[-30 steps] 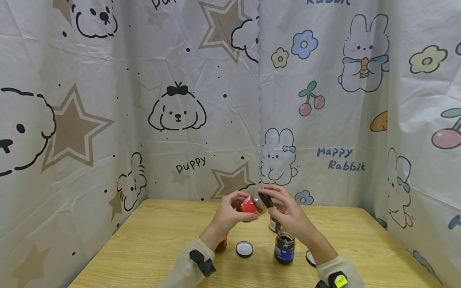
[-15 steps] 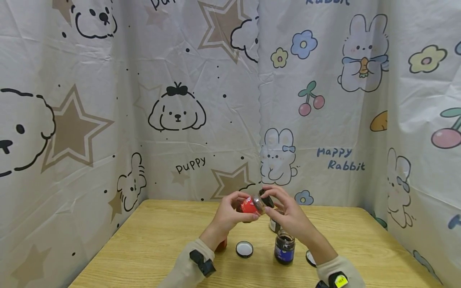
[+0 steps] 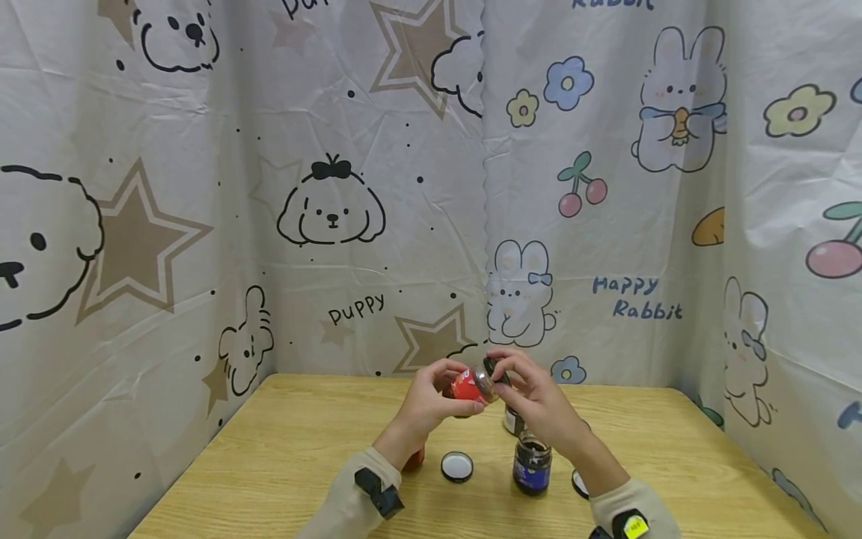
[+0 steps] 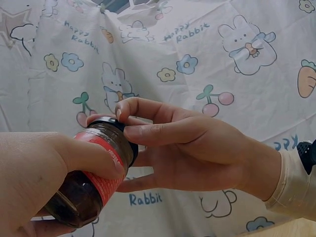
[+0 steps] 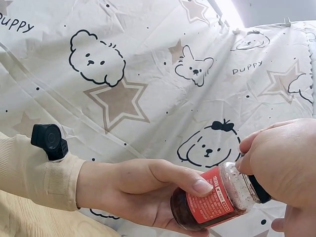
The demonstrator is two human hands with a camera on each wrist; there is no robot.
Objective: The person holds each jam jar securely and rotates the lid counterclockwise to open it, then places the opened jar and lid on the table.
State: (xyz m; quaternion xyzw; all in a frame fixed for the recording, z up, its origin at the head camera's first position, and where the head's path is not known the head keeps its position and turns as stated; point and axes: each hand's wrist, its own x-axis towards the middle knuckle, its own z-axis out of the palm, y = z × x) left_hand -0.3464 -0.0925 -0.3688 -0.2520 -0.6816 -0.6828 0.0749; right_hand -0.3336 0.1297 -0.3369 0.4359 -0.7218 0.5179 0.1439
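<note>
In the head view my left hand (image 3: 426, 393) grips a glass jar (image 3: 467, 385) with a red label, held tilted above the table with its mouth to the right. Dark contents show at the jar's lower end in the left wrist view. A black lid (image 5: 260, 190) sits at the mouth of this jar. My right hand (image 3: 539, 397) pinches the lid's edge between thumb and fingers. From the right wrist view, the right hand (image 5: 284, 165) hides much of the lid, so how tightly it sits cannot be told.
On the wooden table (image 3: 303, 442) stands an uncapped jar (image 3: 532, 471) with a blue label. Another jar (image 3: 514, 421) is partly hidden behind it. One lid (image 3: 457, 466) lies white side up; a second lid (image 3: 581, 483) is half covered by my right wrist. Something reddish (image 3: 415, 458) shows beside my left wrist.
The right hand's fingers have shifted around the lid, moving off and back onto its edge. My left hand and the red-labelled jar have stayed nearly still.
</note>
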